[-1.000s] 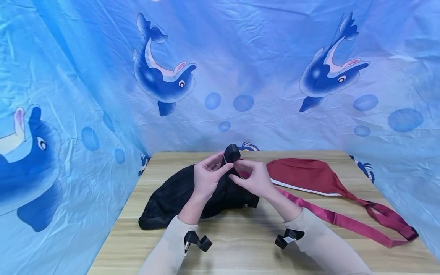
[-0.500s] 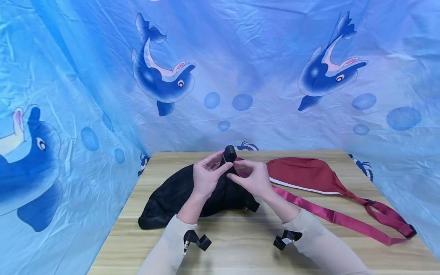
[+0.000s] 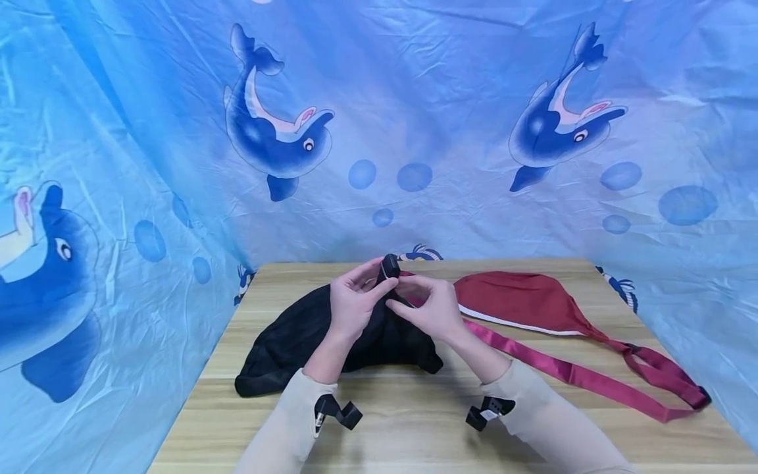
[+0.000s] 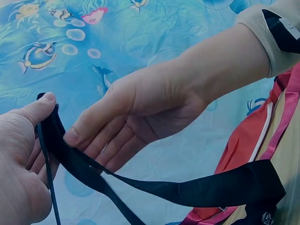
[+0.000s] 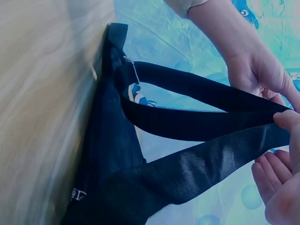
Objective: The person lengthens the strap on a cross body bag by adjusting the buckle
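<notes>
A black bag (image 3: 293,332), its shape like a waist bag, lies on the table under my hands. Its black strap (image 5: 197,125) rises from the bag in loops, one of which shows doubled lengths. My left hand (image 3: 351,304) pinches the strap between thumb and fingers, near a black end piece (image 3: 390,265) that sticks up above the hands. Close on its right, my right hand (image 3: 435,308) pinches the same strap, thumb on top. In the left wrist view the strap (image 4: 220,187) sags to the right from both hands. The exact detail between the fingertips is partly hidden.
To the right lies a red waist bag (image 3: 521,299) with a white-edged seam. Its shiny dark-pink strap (image 3: 556,367) curves toward the right front of the wooden table (image 3: 408,421). Blue dolphin-print cloth (image 3: 379,118) hangs behind and at the left.
Both hands keep their grip on the strap with little movement. The black bag's right end has sagged and turned slightly, hiding its metal fitting. The whole head view has shifted a little.
</notes>
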Demonstrator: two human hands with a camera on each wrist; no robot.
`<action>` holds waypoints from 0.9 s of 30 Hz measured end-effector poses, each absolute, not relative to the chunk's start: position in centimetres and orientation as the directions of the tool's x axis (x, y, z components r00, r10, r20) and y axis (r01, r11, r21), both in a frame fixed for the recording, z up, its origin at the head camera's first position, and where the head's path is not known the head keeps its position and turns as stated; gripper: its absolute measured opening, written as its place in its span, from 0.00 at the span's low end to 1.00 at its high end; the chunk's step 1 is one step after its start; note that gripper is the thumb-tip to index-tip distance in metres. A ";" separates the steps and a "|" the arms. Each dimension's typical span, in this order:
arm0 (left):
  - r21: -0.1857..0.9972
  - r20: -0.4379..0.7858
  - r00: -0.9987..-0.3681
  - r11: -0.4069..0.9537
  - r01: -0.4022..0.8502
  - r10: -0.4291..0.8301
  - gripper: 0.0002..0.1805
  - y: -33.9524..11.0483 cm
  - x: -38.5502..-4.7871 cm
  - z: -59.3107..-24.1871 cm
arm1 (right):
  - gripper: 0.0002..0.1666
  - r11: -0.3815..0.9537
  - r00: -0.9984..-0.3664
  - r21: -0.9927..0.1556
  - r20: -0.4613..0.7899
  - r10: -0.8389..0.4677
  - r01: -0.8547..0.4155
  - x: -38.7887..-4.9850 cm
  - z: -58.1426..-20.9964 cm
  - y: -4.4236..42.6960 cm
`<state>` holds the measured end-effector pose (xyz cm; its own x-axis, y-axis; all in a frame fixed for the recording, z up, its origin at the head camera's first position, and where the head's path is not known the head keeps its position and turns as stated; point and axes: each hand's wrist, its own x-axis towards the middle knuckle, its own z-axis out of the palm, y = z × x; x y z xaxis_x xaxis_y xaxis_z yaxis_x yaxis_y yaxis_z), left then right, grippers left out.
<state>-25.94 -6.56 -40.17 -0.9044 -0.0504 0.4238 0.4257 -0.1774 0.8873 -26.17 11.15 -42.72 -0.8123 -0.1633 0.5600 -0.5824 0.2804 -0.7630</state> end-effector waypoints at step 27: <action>0.863 0.494 -0.868 -0.153 0.482 0.056 0.25 -7.6 -25.2 -40.2 | 0.22 0.030 -0.582 -0.699 0.570 -0.579 -0.715 -28.3 -36.9 14.0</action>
